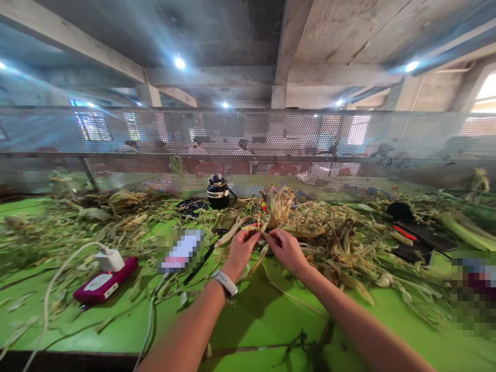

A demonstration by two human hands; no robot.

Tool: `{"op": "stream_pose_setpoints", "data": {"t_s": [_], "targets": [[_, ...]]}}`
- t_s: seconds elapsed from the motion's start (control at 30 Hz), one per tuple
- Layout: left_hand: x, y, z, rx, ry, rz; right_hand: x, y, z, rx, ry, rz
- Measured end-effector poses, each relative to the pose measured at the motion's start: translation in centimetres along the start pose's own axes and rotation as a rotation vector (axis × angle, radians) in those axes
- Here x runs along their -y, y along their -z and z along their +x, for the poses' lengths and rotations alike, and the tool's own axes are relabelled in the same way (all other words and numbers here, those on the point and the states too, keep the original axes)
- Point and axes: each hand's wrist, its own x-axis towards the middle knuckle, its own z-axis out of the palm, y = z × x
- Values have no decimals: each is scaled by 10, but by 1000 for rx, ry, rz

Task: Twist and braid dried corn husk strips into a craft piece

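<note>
Both hands meet over the middle of a green table (pixel 248 330), thumbs and fingertips close together. My left hand (pixel 243 245), with a white band on its wrist, pinches a dry corn husk strip (pixel 265 230). Opposite it, my right hand (pixel 285 247) grips the same piece of husk between thumb and fingers. Loose husk strips hang below the fingertips toward the tabletop. Just behind the hands a bunch of dried corn husks (pixel 281 206) stands up, pale and frayed. The exact crossing of the strips is partly covered by my fingers.
Husk scraps (pixel 349 232) litter the table. On the left are a magenta power box (pixel 105 284) with a white charger (pixel 109 260) and a blurred phone (pixel 182 251) on a cable. A black bottle (pixel 217 194) stands behind, before a perforated metal screen (pixel 240 134). Dark devices (pixel 426 233) lie at right.
</note>
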Motion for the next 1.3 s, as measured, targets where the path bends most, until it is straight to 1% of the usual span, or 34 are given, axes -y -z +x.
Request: {"op": "stream_pose_setpoints", "data": {"t_s": [0.1,0.23,0.47,0.53,0.63,0.7,0.83,0.97,1.07,1.13,1.2,1.3], "targets": [[1,0,0,-41,17,1,2,0,-3,6,119,-144],[1,1,0,-29,37,2,3,0,-5,37,196,-268],[2,6,2,-44,-30,143,3,1,-5,35,352,-478],[3,7,3,-15,-56,183,3,2,-4,1,393,-496],[3,8,3,91,-125,279,3,5,-3,-89,421,-473],[1,8,2,159,-171,337,4,6,-2,-127,420,-447],[0,7,1,221,-219,416,4,9,1,-138,399,-385],[2,9,1,256,-230,436,3,11,3,-98,369,-372],[0,9,-2,258,-218,425,1,10,4,-99,273,-372],[-3,8,-3,247,-234,449,0,9,4,-110,223,-350],[-6,7,-5,247,-270,495,-1,8,5,-101,191,-275],[-10,5,-7,265,-311,551,-3,7,6,-56,91,-45]]}}
